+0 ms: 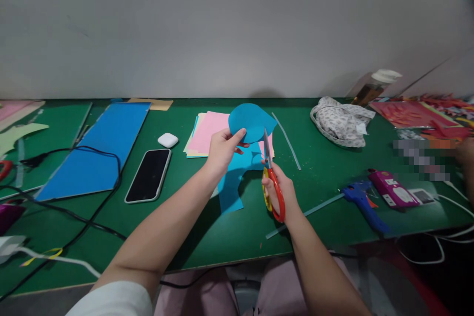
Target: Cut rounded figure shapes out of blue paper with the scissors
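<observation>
A rounded blue paper piece (pixel 249 121) with a pointed right end is pinched in my left hand (pixel 224 147), above the table. My right hand (pixel 281 190) holds scissors (pixel 276 190) with red and yellow handles, fingers through the loops. The blades point up and touch or overlap the paper's right part; whether they are parted is hard to tell. Beneath lies a stack of pink and pale yellow sheets (pixel 211 126), with a cut blue paper scrap (pixel 230 192) partly over it and the green table (pixel 207 237).
On the left are a phone (pixel 148 176), a white earbud case (pixel 168 140), a blue board (pixel 99 148) and black cables. Rightward lie a patterned cloth pouch (pixel 342 121), a blue glue gun (pixel 365 202), clear glue sticks, a purple box (pixel 394 189) and a bottle (pixel 374 86). Another person's hand (pixel 465 158) shows at the right edge.
</observation>
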Demonstrator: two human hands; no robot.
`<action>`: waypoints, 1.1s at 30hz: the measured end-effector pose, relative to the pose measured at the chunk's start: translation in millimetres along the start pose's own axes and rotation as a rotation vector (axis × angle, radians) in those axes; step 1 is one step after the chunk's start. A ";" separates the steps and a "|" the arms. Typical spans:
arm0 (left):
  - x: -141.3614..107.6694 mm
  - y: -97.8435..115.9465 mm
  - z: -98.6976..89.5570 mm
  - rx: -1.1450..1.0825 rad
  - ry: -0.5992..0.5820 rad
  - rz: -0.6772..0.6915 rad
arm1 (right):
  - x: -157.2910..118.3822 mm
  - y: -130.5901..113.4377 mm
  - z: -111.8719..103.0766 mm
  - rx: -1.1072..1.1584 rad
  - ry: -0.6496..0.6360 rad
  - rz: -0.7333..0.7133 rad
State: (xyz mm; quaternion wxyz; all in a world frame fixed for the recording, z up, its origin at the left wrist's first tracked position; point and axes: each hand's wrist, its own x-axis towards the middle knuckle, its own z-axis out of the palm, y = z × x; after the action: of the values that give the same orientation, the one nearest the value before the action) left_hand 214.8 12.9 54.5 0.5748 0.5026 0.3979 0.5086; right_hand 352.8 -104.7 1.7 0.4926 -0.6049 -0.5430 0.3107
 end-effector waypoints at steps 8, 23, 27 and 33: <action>-0.9 2.0 2.5 0.014 -0.025 -0.028 | 1.4 3.2 -2.0 0.009 -0.037 -0.015; -11.9 1.4 10.7 0.241 -0.230 0.006 | 6.6 19.6 -8.1 0.127 -0.029 -0.026; -13.7 1.0 11.7 0.258 -0.228 0.010 | 6.1 21.8 -8.8 0.024 0.070 -0.060; -16.2 1.4 13.6 0.270 -0.251 0.011 | 5.5 19.6 -10.4 -0.001 0.104 -0.081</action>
State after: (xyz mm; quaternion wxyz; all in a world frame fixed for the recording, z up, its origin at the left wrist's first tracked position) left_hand 225.0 -5.4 57.4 0.5444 0.6368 0.3852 0.3869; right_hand 370.3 -100.5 -12.4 0.5320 -0.5981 -0.5409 0.2581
